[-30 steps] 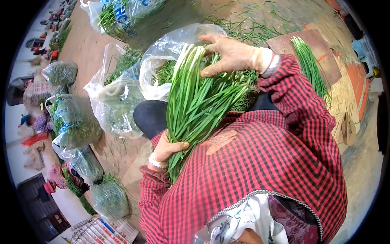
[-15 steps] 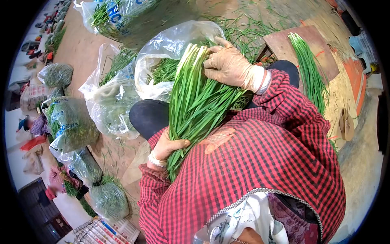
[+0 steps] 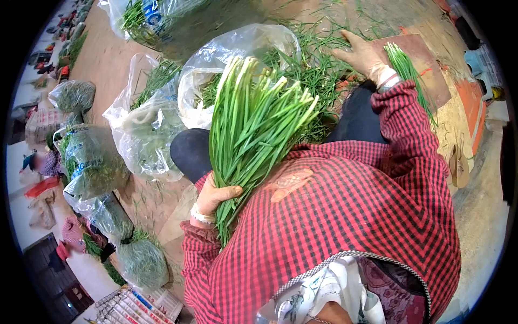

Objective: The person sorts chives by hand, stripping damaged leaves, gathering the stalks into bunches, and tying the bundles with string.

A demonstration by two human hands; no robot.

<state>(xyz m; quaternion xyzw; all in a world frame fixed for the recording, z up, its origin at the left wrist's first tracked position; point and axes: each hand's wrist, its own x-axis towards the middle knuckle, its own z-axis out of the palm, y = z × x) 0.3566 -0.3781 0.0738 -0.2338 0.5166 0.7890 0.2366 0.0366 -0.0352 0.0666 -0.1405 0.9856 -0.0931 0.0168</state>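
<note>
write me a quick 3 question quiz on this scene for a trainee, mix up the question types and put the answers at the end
1. True or false: the left hand grips the large green bunch nearer its leafy end than its pale ends.

2. How are the fingers of the right hand held?
a) curled into a fist
b) spread apart
c) wrapped around the large green bunch

3. Fill in the blank: the pale end of the small green bunch rests on a flat brown ____.

Key: 1 true; 2 b; 3 board
</note>
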